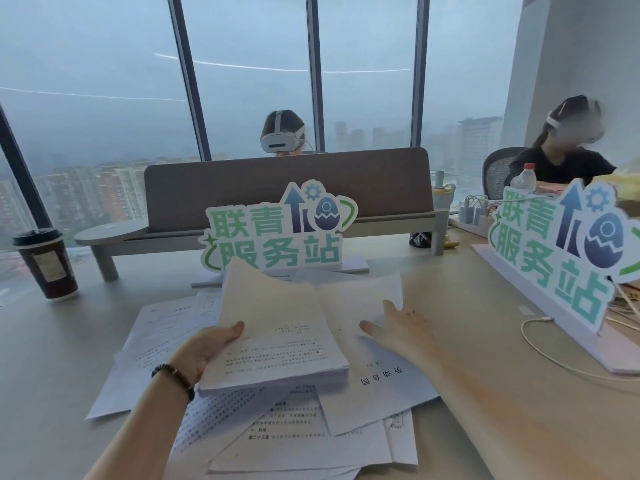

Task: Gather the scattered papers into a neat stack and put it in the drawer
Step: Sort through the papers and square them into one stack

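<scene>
Your left hand (207, 348) grips a stack of papers (277, 341) above the desk (52, 375); your right hand (398, 327) lies flat, fingers spread, on a sheet (360, 299).

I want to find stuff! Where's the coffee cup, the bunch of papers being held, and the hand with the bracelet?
coffee cup (46, 263): head view, on its dark side wall.
held stack of papers (277, 341): head view, on the top printed sheet.
left hand (207, 344): head view, on the hand's middle.

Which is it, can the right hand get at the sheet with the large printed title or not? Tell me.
Probably yes. The right hand lies open just above the titled sheet, whose near half is uncovered; only the bundle held by the left hand overlaps its left edge.
</scene>
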A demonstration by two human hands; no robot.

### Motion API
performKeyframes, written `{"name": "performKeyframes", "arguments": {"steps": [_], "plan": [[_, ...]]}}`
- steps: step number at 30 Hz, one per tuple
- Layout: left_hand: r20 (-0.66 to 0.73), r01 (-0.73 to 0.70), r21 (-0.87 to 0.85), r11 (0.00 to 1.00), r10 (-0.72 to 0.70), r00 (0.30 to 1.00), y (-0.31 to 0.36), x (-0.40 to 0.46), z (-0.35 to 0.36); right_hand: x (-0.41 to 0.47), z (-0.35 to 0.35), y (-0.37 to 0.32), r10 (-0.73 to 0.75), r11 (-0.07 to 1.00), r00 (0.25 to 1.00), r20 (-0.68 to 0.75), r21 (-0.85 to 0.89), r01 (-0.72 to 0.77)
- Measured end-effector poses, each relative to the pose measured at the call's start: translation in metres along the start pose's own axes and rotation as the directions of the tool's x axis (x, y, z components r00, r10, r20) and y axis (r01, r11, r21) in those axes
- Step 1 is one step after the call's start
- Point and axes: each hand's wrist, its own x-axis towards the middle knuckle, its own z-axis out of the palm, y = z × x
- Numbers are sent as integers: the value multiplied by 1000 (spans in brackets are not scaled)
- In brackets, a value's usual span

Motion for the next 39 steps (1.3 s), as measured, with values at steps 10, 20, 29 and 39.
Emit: {"name": "performKeyframes", "arguments": {"steps": [10,20,29,39], "plan": [[-9,-54,-11,998,54,999,-4,0,9,23,-25,26,157,675,970,184,698,-242],[71,-50,-147,988,61,996,1,2,0,22,-22,29,219,391,968,125,897,-204],[58,-13,-126,992,20,998,-3,1,5,16,-22,21,-21,642,981,194,755,-135],[71,-62,-90,994,69,995,-2,-9,19,6,-103,-22,-96,652,995,25,757,44]]}}
